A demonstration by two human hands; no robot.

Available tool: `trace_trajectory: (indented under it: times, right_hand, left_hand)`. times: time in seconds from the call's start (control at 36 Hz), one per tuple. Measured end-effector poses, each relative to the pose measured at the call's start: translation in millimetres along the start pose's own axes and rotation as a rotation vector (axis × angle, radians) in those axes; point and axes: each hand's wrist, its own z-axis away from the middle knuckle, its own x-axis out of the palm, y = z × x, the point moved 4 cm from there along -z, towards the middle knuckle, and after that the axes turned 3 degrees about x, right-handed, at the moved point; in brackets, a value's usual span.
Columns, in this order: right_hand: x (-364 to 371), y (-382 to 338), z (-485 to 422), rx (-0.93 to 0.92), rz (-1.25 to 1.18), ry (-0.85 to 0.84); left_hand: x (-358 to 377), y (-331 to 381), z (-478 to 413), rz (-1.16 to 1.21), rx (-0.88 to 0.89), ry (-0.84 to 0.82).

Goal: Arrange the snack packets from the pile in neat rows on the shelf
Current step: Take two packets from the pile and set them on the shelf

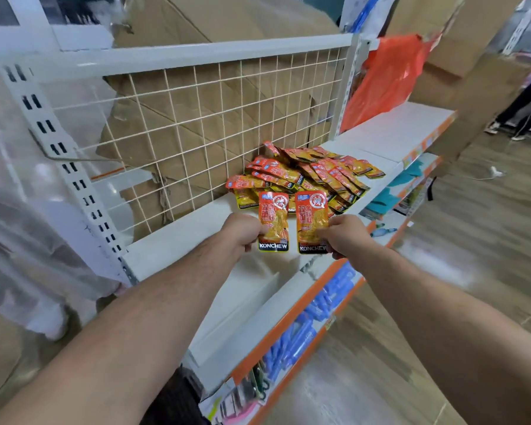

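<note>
My left hand (242, 233) pinches one snack packet (273, 220) by its bottom edge and my right hand (345, 236) pinches a second packet (311, 220) the same way, both upright and side by side above the shelf (178, 243) near its front edge. Holding them label-out likely squares them for a row, while the pile (304, 174) lies against the wire grid (215, 118) at the back edge.
</note>
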Motion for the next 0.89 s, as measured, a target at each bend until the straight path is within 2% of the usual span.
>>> trace_trajectory:
  times: [0.22, 0.47, 0.58, 0.75, 0.89]
  right_hand:
    - [-71, 33, -44, -0.001, -0.014, 0.063]
    - [-182, 58, -109, -0.024, -0.057, 0.143]
    - [-224, 74, -132, -0.022, -0.074, 0.176]
    - [-278, 101, -176, 0.033, -0.140, 0.224]
    - [-312, 119, -222, 0.082, -0.179, 0.275]
  left_hand:
    - [81, 45, -26, -0.035, 0.033, -0.030]
    - [188, 120, -56, -0.036, 0.158, -0.035]
    - [236, 142, -70, -0.038, 0.158, -0.097]
    - [311, 182, -101, -0.126, 0.253, -0.186]
    - [369, 206, -147, -0.147, 0.239, -0.254]
